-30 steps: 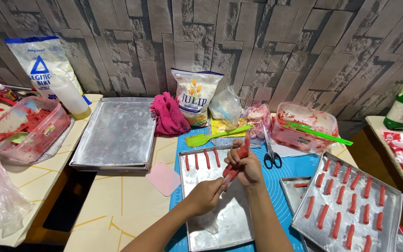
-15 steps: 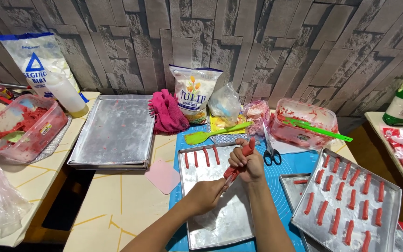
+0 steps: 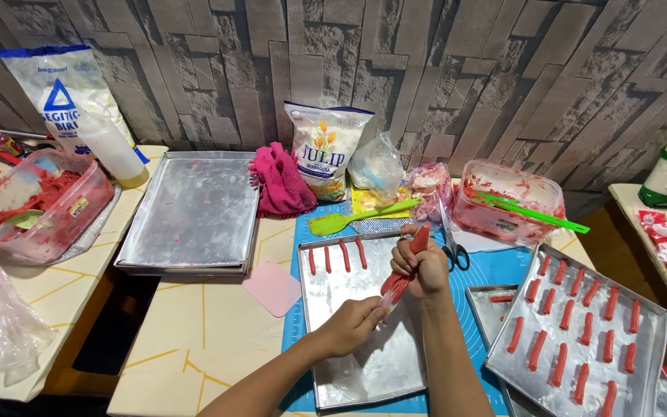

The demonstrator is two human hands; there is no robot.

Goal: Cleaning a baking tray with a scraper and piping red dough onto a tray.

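My right hand [image 3: 418, 266] grips the upper part of a piping bag [image 3: 404, 272] filled with red dough. My left hand [image 3: 357, 323] pinches the bag's lower tip just above a floured metal tray [image 3: 349, 363]. Three short red dough sticks [image 3: 345, 255] lie in a row at the far end of that tray. To the right, a second metal tray [image 3: 654, 371] holds several red dough sticks in rows, stacked on another tray.
A blue mat [image 3: 496, 270] lies under the trays. Scissors [image 3: 451, 247], a green spatula [image 3: 349, 220], a pink scraper [image 3: 273, 287], a pink cloth [image 3: 281, 181], bags of flour, an empty tray [image 3: 194, 208] and two tubs of red dough [image 3: 507, 202] [image 3: 36, 202] surround them.
The hands and piping bag have stayed over the middle tray with only slight shifts. The camera view has dipped a little.
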